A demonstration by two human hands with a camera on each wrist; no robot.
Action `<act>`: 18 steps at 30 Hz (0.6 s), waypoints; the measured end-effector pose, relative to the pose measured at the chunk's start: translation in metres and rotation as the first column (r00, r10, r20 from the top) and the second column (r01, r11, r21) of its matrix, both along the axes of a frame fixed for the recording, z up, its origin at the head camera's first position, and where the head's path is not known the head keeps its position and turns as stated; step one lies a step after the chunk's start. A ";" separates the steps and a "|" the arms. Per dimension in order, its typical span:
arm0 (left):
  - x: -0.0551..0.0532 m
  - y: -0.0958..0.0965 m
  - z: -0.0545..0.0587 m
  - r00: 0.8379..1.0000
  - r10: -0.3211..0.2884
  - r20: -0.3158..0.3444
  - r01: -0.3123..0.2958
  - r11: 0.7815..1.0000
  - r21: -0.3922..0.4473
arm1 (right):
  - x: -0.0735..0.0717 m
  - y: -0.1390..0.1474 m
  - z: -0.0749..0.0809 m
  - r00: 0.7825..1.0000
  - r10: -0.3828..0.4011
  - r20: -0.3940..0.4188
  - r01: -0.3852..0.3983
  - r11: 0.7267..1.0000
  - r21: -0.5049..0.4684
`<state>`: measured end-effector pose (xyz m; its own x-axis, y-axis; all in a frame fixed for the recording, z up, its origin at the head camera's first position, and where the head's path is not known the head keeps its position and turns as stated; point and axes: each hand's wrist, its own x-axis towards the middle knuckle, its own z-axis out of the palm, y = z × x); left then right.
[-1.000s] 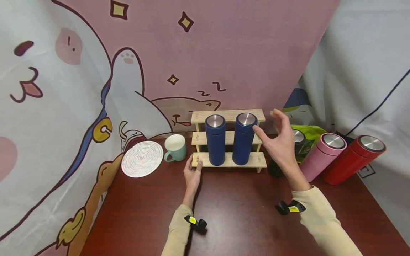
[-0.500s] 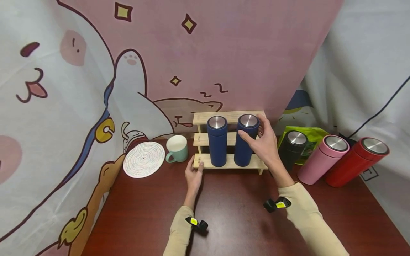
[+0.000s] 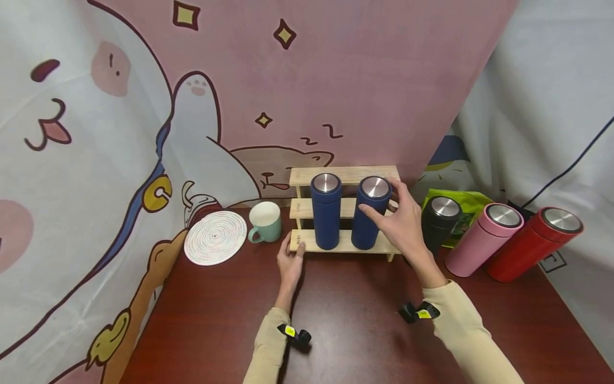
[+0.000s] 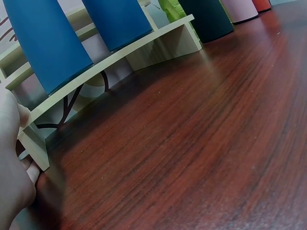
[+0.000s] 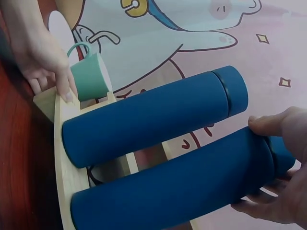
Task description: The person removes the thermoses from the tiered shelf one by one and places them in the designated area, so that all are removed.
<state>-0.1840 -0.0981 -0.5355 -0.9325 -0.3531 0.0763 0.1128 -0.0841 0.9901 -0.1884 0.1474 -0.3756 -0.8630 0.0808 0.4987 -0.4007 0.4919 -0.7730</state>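
Note:
Two dark blue thermos bottles with steel-topped lids stand side by side on the lowest step of a three-tier wooden shelf (image 3: 302, 208). My right hand (image 3: 404, 224) grips the right blue bottle (image 3: 365, 229) near its top, thumb on the near side and fingers round the far side. The left blue bottle (image 3: 326, 218) stands free of both hands. At the shelf's left end, my left hand (image 3: 290, 265) holds the lowest step, thumb on top and fingers round the end. In the right wrist view both bottles (image 5: 153, 120) show along most of their length.
Left of the shelf stand a mint-green mug (image 3: 265, 221) and a round woven mat (image 3: 216, 238). On the right are a black bottle (image 3: 438, 224), a pink bottle (image 3: 482, 242), a red bottle (image 3: 532, 248) and a green bag (image 3: 467, 202). A printed cloth hangs behind.
My right hand has come in from the right and taken hold of the right blue bottle. That bottle's lid has since shifted slightly right. My left hand keeps its place on the shelf.

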 end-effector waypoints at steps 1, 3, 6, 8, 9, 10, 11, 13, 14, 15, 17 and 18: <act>0.000 0.000 0.000 1.000 -0.003 0.002 0.003 1.000 -0.003 | 0.002 0.001 0.000 1.000 -0.005 -0.009 0.005 1.000 0.013; 0.000 -0.001 0.001 1.000 -0.005 0.007 0.005 1.000 -0.010 | 0.005 0.003 0.001 0.999 -0.010 -0.032 0.012 0.999 0.044; 0.000 -0.001 0.001 1.000 -0.004 0.012 0.005 1.000 -0.017 | 0.011 0.006 0.002 0.998 -0.025 -0.063 0.031 0.994 0.102; 0.000 -0.002 0.002 1.000 0.000 0.014 0.001 1.000 -0.017 | 0.016 0.008 0.002 0.996 -0.032 -0.080 0.042 0.991 0.130; 0.000 -0.001 0.002 1.000 0.001 0.013 -0.001 1.000 -0.017 | 0.018 0.009 0.002 0.996 -0.035 -0.087 0.047 0.989 0.140; 0.000 -0.001 0.002 1.000 0.002 0.013 -0.002 1.000 -0.017 | 0.021 0.010 0.001 0.995 -0.039 -0.092 0.052 0.988 0.145; 0.000 -0.001 0.002 1.000 0.005 0.012 -0.005 1.000 -0.020 | 0.023 0.011 0.001 0.995 -0.043 -0.095 0.057 0.988 0.144; 0.000 -0.001 0.002 1.000 0.007 0.011 -0.007 1.000 -0.021 | 0.027 0.014 -0.001 0.994 -0.050 -0.102 0.063 0.989 0.132; 0.000 -0.001 0.002 1.000 0.006 0.010 -0.006 1.000 -0.022 | 0.029 0.015 -0.002 0.993 -0.054 -0.107 0.067 0.990 0.120; 0.000 -0.001 0.001 1.000 0.004 0.011 -0.004 1.000 -0.024 | 0.031 0.016 -0.003 0.992 -0.060 -0.113 0.073 0.992 0.108; -0.001 -0.001 0.000 1.000 0.003 0.015 -0.002 1.000 -0.027 | 0.034 0.019 -0.006 0.989 -0.080 -0.126 0.091 0.992 0.088; -0.001 -0.001 -0.001 1.000 0.002 0.019 -0.001 1.000 -0.025 | 0.036 0.021 -0.008 0.987 -0.090 -0.133 0.100 0.992 0.077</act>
<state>-0.1851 -0.0990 -0.5369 -0.9333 -0.3528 0.0674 0.0942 -0.0593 0.9938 -0.1526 0.1686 -0.3836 -0.7811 0.1131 0.6141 -0.4431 0.5926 -0.6727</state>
